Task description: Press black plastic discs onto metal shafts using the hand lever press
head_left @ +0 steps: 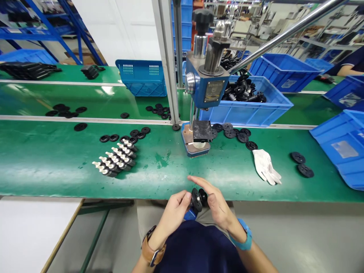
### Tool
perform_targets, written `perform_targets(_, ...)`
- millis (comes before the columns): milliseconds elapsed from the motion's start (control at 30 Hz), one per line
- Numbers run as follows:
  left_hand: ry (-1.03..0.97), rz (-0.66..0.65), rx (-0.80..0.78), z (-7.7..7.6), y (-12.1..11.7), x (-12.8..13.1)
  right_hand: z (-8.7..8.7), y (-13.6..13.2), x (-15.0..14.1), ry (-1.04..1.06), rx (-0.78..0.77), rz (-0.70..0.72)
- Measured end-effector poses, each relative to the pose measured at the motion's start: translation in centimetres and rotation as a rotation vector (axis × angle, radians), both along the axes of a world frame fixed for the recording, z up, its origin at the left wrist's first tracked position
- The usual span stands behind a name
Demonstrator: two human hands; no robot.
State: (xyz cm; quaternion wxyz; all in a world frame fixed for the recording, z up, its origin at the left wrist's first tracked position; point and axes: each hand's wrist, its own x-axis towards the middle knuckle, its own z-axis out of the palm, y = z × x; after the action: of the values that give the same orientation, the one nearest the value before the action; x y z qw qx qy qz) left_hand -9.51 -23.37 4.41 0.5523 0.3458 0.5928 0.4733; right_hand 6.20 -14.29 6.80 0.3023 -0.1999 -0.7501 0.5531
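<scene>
Head view: we should, in our judgement, support the black flanged part (198,198) steadily, without tilt. Our left hand (174,210) pinches its left side; our right hand (218,206) extends unclosed, contact uncertain. The part sits between both hands, at the near edge of the bench (159,184).
</scene>
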Motion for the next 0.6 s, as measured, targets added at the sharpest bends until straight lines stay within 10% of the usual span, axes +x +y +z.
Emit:
perform_targets(233, 0.514, 0.094, 0.028, 1.4, -0.5, 1.7, -2.3, -0.9, -1.4, 0.112, -0.154, -0.085)
perform_targets(600, 0.545, 0.17, 0.067, 1.8, -0.7, 1.9, -1.6, -1.2, -2.0, 0.1, -0.056, -0.101)
